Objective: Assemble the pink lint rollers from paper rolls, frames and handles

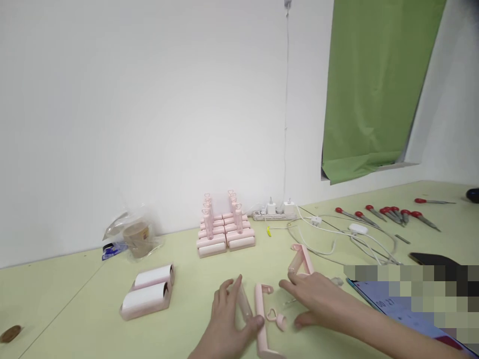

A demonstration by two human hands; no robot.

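Observation:
My left hand (pixel 228 319) holds a clear tube (pixel 244 303) between forefinger and thumb; the other fingers are loosely curled. Its thumb tip also overlaps a pink bracket-shaped frame (pixel 259 304) lying on the table. Just right of that frame is a small pink cap with a heart-shaped loop (pixel 280 321). My right hand (pixel 316 296) is open, thumb and fingers apart, over the table. Its fingertips are by a second pink frame (pixel 308 260) with a clear tube (pixel 297 262) lying along it. A thin, blurred item beneath the right hand cannot be made out.
Pink-and-white rollers (pixel 211 249) stand grouped near the wall, and two more white rolls (pixel 145 299) lie left. A bagged cup (pixel 137 238), power strip (pixel 275 215), white cables (pixel 337 232), red-ended tools (pixel 392 214), a black phone (pixel 434 259) and a lit screen (pixel 396 304) are about.

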